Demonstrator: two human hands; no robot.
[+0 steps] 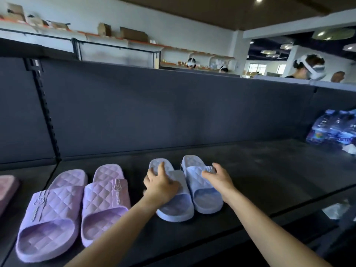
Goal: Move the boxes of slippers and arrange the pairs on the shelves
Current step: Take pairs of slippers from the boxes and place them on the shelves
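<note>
1. Head view: my left hand (160, 185) grips the left blue slipper (176, 208) on the dark shelf (269, 180).
2. My right hand (217, 178) grips the right blue slipper (205, 195) beside it.
3. The purple pair (52, 209) at left: embossed strap writing unreadable.

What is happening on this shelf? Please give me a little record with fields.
Place: dark shop shelf
Left hand: curled over the strap of the blue slipper beside the purple pair
Right hand: holds the strap of the other blue slipper
Blue slippers: side by side, toes toward the shelf's front edge
Purple pair: same shelf, further left, untouched
Also there: wrapped pack of water bottles at far right; pink item at the left edge
</note>
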